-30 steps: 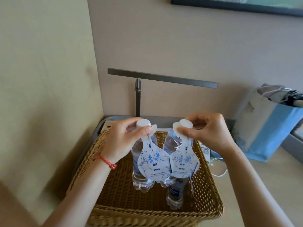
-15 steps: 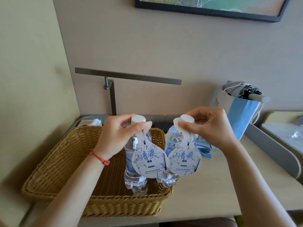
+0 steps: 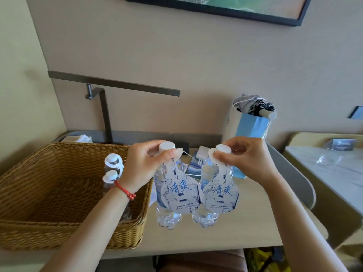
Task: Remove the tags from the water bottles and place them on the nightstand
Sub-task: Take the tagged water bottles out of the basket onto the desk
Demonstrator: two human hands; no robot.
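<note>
My left hand (image 3: 146, 165) grips the neck of a clear water bottle (image 3: 167, 214) just under its white cap. A white-and-blue paper tag (image 3: 179, 194) hangs from that neck. My right hand (image 3: 247, 160) holds a second bottle (image 3: 205, 216) the same way, with its own tag (image 3: 221, 195) hanging in front. Both bottles are upright over the beige tabletop (image 3: 245, 228), to the right of the wicker basket (image 3: 59, 197). Two more tagged bottles (image 3: 113, 167) stand inside the basket, partly hidden by my left wrist.
A grey bar lamp (image 3: 110, 85) rises behind the basket, with a tissue box (image 3: 78, 138) at its foot. A blue paper bag (image 3: 249, 128) holding a folded umbrella stands at the back right. A white charger (image 3: 202, 154) lies behind the bottles. A lower surface (image 3: 324, 169) lies right.
Both hands have carried their bottles out of the basket and to the right, over the tabletop. The view has swung right and pulled back, revealing two more bottles in the basket.
</note>
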